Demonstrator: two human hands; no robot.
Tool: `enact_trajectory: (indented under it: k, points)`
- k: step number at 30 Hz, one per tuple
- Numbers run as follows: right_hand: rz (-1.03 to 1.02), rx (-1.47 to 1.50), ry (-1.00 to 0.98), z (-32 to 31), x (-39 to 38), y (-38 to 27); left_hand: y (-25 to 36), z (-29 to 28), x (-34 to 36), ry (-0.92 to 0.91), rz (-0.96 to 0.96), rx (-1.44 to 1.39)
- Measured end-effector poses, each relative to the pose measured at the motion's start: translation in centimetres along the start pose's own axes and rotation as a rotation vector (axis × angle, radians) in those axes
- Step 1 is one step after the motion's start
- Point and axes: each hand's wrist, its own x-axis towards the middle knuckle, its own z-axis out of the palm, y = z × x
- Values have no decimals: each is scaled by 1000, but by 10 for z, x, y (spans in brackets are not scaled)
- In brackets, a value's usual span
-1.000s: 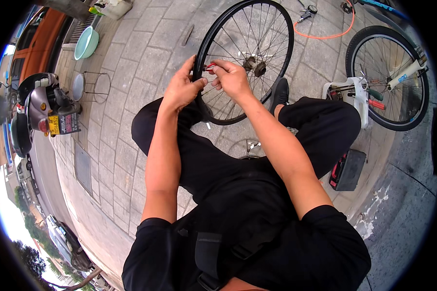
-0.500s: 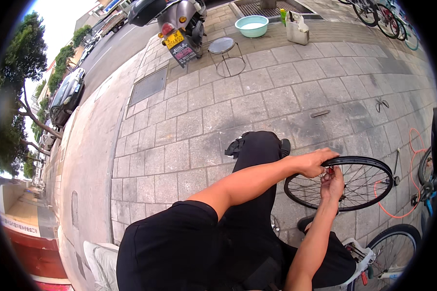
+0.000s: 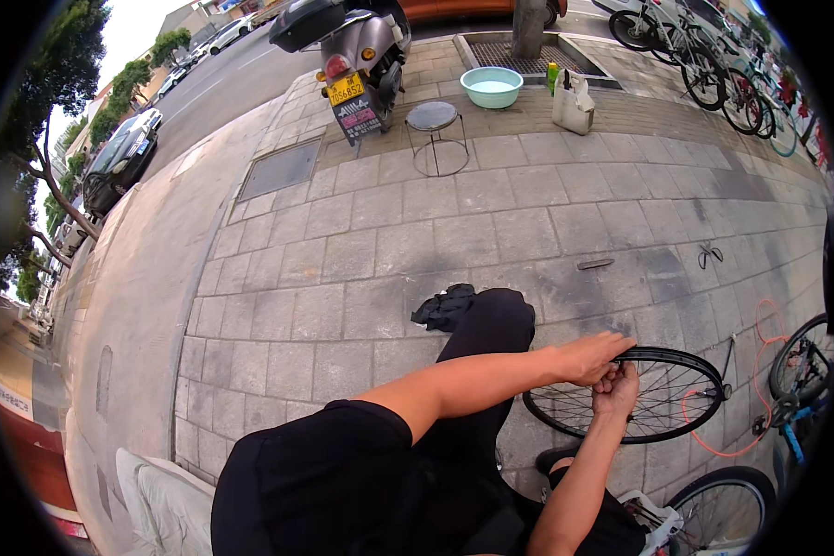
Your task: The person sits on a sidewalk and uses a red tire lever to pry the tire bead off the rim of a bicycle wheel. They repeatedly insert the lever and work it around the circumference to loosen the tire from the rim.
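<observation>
A bicycle wheel (image 3: pixel 704 370) with a black rim and thin spokes leans low over the paving at my right knee. My left hand (image 3: pixel 595 360) is closed over its far left edge, fingers lying across the rim. Just under that, my right hand (image 3: pixel 617 393) is pinched at the inner side of the rim, touching or almost touching the left. Whatever sits between the right fingertips is hidden by the fingers.
An orange hose (image 3: pixel 758 408) curls right of the wheel, near a blue bicycle (image 3: pixel 793 443). Another tyre (image 3: pixel 755 477) lies close by my right leg. Ahead are scissors (image 3: pixel 710 256), a stool (image 3: pixel 433 117), a basin (image 3: pixel 492 90) and a scooter (image 3: pixel 366 60). Black cloth (image 3: pixel 443 308) lies beside my knee.
The view has tilted up, so the hands and wheel sit lower in the picture. A small red piece seen at the right fingers before is now out of sight. Both hands remain at the rim.
</observation>
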Motion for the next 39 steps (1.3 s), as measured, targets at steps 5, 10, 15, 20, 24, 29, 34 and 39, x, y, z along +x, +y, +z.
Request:
enact_trajectory:
  k: [5, 10, 15, 20, 24, 29, 34, 39]
  points:
    - [125, 53, 67, 6, 0, -14, 0, 14, 2, 33, 41, 215]
    - [-98, 112, -243, -13, -18, 14, 1, 21, 0, 145, 77, 326]
    - [-270, 129, -444, -26, -27, 26, -6, 22, 5, 249, 147, 285]
    - [-319, 94, -417, -33, -14, 29, 2, 20, 8, 220, 158, 281]
    - [-335, 106, -344, -23, -20, 26, -5, 26, 8, 267, 195, 284]
    - [-301, 63, -223, -27, -14, 22, -8, 24, 10, 226, 183, 285]
    - [-272, 19, -161, -19, -22, 14, -9, 21, 9, 182, 226, 214]
    - [-178, -67, -81, -11, -31, 5, -8, 16, 8, 92, 231, 172]
